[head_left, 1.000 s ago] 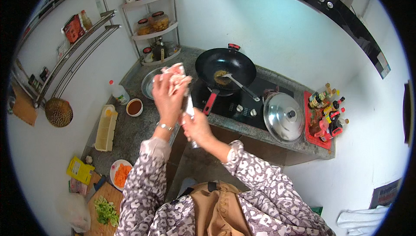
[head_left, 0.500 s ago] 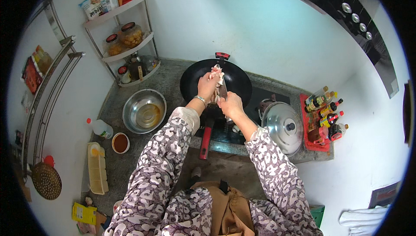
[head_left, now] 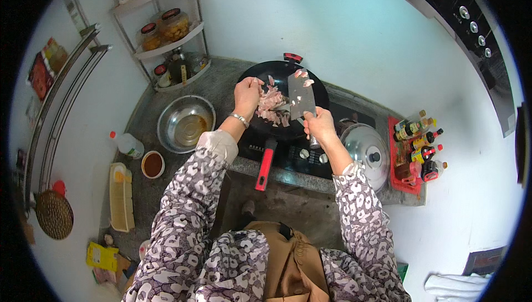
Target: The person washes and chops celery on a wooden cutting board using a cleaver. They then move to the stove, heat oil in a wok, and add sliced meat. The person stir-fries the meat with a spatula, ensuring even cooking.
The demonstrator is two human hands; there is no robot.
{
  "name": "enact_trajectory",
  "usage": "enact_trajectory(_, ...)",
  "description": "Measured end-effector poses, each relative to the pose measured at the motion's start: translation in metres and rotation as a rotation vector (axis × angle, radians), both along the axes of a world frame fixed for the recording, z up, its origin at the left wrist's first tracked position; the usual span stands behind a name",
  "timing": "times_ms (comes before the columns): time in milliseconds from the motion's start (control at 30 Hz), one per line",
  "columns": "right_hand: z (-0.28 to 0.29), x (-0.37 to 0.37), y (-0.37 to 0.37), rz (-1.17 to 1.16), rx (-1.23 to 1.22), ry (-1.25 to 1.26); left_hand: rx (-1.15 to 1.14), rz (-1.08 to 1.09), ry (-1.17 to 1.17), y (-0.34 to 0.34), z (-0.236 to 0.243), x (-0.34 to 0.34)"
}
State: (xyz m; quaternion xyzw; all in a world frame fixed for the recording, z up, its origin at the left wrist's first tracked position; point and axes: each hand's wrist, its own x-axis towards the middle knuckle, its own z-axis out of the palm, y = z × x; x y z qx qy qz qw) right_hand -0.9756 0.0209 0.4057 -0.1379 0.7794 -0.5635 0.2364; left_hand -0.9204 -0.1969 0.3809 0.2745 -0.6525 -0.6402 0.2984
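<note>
Raw meat pieces (head_left: 270, 102), pale pink and cut small, lie heaped in a black wok (head_left: 281, 70) with a red-and-black handle. My right hand (head_left: 321, 126) is wrapped around the handle of a cleaver (head_left: 299, 98). Its broad blade is held over the right side of the wok, with a few scraps of meat stuck to it. At the wok's left rim, beside the meat, my left hand (head_left: 246, 100) has its fingers curled together. Whether anything is between them is hidden.
Left of the wok stand a steel basin (head_left: 186, 124) with some brownish liquid, a bowl of red-brown sauce (head_left: 153, 165) and a white bottle (head_left: 129, 146). To the right are a lidded pot (head_left: 363, 160) and a red tray (head_left: 403, 183) of sauce bottles. A corner shelf (head_left: 169, 47) holds jars.
The meat has dropped from the blade and left hand into the wok. My hands have moved apart, the left one leftward, the cleaver rightward with its flat side showing.
</note>
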Motion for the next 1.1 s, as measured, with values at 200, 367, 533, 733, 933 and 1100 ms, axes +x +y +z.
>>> enact_trajectory(200,0.034,0.044,0.034,0.133,-0.210,-0.127,0.283,0.076,0.300,0.032,0.033,0.143)
enact_trajectory(367,0.051,0.112,0.050,0.394,-0.279,-0.248,0.415,0.538,0.290,0.096,-0.005,0.324)
enact_trajectory(533,0.033,0.210,0.056,0.681,-0.191,-0.145,0.579,0.902,0.233,0.181,-0.072,0.498)
enact_trajectory(733,0.006,0.355,0.055,1.101,-0.153,-0.289,0.436,1.557,0.213,0.278,-0.132,0.696)
enact_trajectory(933,-0.021,0.518,0.064,1.374,-0.009,-0.349,0.293,1.847,-0.035,0.336,-0.189,0.899)
enact_trajectory(1100,-0.077,0.649,0.086,1.448,0.051,-0.406,-0.112,1.674,-0.591,0.304,-0.199,1.017)
